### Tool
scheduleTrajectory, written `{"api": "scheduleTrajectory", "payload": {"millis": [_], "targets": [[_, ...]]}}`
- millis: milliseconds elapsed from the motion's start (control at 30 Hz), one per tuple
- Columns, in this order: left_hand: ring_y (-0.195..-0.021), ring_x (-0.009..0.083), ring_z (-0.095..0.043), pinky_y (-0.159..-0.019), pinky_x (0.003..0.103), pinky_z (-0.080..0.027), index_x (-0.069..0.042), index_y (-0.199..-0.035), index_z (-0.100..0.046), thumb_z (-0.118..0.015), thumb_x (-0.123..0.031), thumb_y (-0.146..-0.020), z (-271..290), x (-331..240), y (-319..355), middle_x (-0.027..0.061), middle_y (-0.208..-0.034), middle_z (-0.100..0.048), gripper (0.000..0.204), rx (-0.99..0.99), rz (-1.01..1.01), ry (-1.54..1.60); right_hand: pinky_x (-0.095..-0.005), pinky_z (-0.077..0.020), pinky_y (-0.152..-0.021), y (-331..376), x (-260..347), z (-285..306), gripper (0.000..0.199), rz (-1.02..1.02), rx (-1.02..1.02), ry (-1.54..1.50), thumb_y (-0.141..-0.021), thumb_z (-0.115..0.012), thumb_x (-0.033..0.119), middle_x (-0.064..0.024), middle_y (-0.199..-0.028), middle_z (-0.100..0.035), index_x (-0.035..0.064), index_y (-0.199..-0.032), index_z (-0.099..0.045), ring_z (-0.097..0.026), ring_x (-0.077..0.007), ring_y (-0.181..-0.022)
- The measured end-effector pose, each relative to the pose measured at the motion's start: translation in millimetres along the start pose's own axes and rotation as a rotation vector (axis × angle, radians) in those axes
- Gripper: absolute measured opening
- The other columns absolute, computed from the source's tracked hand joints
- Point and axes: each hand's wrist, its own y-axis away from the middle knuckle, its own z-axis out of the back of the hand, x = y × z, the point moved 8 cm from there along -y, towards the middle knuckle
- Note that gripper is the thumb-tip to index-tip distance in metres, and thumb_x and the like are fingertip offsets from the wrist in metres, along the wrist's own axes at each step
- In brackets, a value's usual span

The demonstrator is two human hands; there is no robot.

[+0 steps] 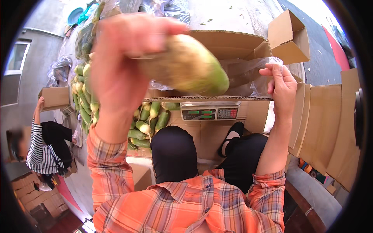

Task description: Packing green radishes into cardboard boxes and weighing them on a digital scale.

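My left hand [116,66], smeared by motion, is closed round a large green radish [194,66], pale at the hand and green at its far end. The radish is held up over the near left part of an open cardboard box [233,40]. A clear plastic bag [246,73] lines that box. At the box's right end, my right hand [283,83] pinches the edge of the bag between thumb and fingers. How full the bag is, I cannot tell; the radish and hand hide its left side. Below the box's near edge shows a digital scale [210,112].
More green radishes [145,124] lie in a heap left of the scale and along the left side. A smaller open box [287,37] stands at the far right; flat cardboard sheets [320,120] lean at the right. A person in a striped top [42,155] handles another box [56,98] at left.
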Motion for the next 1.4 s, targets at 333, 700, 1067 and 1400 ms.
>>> {"api": "scheduleTrajectory", "payload": {"millis": [333, 700, 1067, 1400], "targets": [[-0.067, 0.0218, -0.055, -0.068, 0.034, -0.044, -0.005, -0.071, -0.063, -0.050, -0.033, -0.086, 0, 262, 16, 0.0088, -0.068, -0.060, 0.034, 0.567, 0.911, -0.731, -0.0157, -0.0303, -0.041, -1, -4, 5, 0.027, -0.068, 0.022, -0.122, -0.094, -0.044, 0.020, -0.0086, -0.082, -0.066, 0.0014, -0.084, -0.059, -0.038, -0.0019, -0.043], [-0.088, 0.0325, -0.058, -0.083, 0.041, -0.043, -0.003, -0.081, -0.064, -0.047, -0.032, -0.087, 49, 373, 98, 0.0161, -0.087, -0.062, 0.034, 0.824, 1.061, -1.114, -0.0133, -0.0285, -0.041, -6, -2, 3, 0.029, -0.012, -0.019, -0.167, -0.095, -0.041, 0.022, -0.0149, -0.111, -0.059, -0.0010, -0.099, -0.059, -0.040, -0.0022, -0.045], [-0.100, 0.0307, -0.055, -0.087, 0.038, -0.042, -0.006, -0.113, -0.057, -0.051, -0.034, -0.085, -7, 221, 47, 0.0143, -0.106, -0.060, 0.040, 0.915, 0.991, -0.839, -0.0120, -0.0275, -0.043, 1, -8, -1, 0.034, -0.057, 0.030, 0.017, -0.096, -0.040, 0.024, -0.0132, -0.101, -0.063, -0.0007, -0.114, -0.055, -0.035, 0.0004, -0.045], [-0.080, 0.0078, -0.056, -0.066, 0.022, -0.044, -0.008, -0.103, -0.061, -0.051, -0.024, -0.090, 243, -54, 253, 0.0007, -0.092, -0.062, 0.023, -1.051, 0.632, -1.002, -0.0130, -0.0285, -0.044, 0, -11, -2, 0.031, -0.039, -0.010, 0.119, -0.094, -0.044, 0.023, -0.0089, -0.094, -0.064, 0.0007, -0.112, -0.057, -0.037, -0.0001, -0.048]]}}
